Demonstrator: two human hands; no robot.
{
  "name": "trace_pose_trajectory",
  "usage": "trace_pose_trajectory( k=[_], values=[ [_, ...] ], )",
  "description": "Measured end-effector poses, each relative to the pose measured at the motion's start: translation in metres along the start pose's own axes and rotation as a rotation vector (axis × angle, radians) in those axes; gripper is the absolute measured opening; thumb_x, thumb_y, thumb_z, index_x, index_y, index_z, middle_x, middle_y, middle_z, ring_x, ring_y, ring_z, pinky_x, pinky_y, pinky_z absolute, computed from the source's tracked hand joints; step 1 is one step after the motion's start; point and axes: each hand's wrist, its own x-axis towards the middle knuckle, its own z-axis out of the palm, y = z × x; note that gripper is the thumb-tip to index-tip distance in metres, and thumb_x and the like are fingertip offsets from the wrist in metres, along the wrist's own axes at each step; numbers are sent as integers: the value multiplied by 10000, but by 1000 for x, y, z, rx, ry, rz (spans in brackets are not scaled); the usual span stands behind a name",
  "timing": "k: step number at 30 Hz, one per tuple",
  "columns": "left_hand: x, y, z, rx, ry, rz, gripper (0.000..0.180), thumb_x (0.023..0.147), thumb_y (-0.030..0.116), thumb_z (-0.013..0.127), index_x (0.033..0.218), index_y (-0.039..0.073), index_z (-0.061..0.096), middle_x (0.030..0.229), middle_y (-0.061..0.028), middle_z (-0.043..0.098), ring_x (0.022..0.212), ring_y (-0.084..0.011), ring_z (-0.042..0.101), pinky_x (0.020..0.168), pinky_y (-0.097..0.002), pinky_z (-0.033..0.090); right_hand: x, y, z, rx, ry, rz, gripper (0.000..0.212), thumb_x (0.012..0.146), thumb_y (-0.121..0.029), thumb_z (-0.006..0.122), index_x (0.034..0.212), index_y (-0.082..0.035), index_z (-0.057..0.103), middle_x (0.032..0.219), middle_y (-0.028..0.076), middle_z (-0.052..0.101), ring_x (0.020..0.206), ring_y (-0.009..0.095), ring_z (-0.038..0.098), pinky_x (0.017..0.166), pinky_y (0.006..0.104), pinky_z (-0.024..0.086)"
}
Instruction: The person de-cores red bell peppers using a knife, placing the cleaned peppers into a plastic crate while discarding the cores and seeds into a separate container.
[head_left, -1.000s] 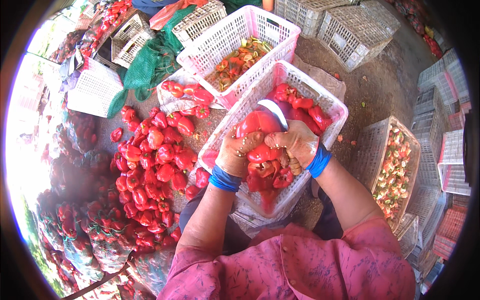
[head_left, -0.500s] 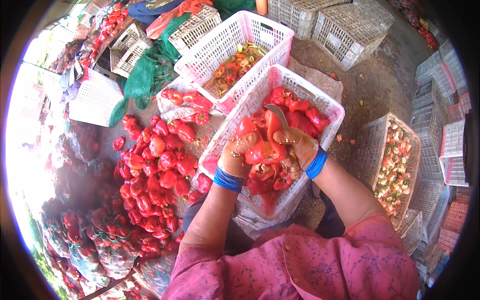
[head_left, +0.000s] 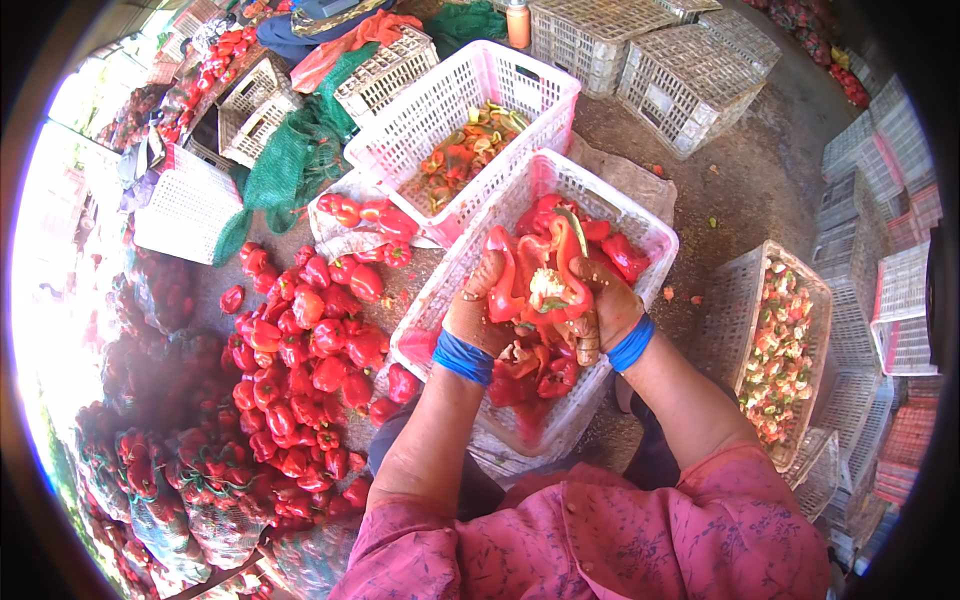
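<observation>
A red bell pepper [head_left: 545, 300], split open with its pale seed core showing, is spread between my two hands above a white crate [head_left: 655, 228]. My left hand [head_left: 478, 308] grips the pepper's left side. On its right side, my right hand [head_left: 608, 305] is closed round the pepper and a knife [head_left: 576, 228], whose curved blade sticks up past the fingers. Most of the knife's handle is hidden by the hand. Cut red pepper pieces [head_left: 535, 375] lie in the crate under and beyond my hands. Blue bands circle both wrists.
A heap of whole red peppers [head_left: 300, 360] lies on the floor at left, beside filled net bags [head_left: 220, 500]. Another white crate [head_left: 400, 140] with scraps stands beyond. At right, a crate [head_left: 745, 365] holds cut cores. Stacked crates [head_left: 690, 85] stand farther back.
The pepper has been pulled wider apart, so its seed core now faces up. My hands have spread slightly, and the knife blade has turned more upright.
</observation>
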Motion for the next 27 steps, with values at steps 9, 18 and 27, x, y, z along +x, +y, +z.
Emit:
trace_pose_trajectory(
  k=[9,18,27],
  values=[
    [12,-6,-3,1360,-154,532,334,877,-21,671,1192,11,567,983,-22,604,911,-96,576,813,-240,498,18,-31,-47,-697,163,-333,379,821,-374,723,972,-28,695,692,75,673,394,174,552,336,307,421],
    [-5,-20,16,1568,-142,229,450,752,140,844,1134,50,624,979,-18,682,897,-89,611,800,-286,513,-11,-44,-38,-824,244,189,433,857,-498,642,867,-69,707,494,90,552,293,203,475,249,333,331],
    [-21,3,13,1384,-222,120,413,721,117,867,1066,29,657,947,3,667,884,-80,595,786,-269,511,7,-17,-69,-472,-113,221,347,781,-387,765,847,-52,706,639,16,653,421,109,564,350,212,407]
  ],
)
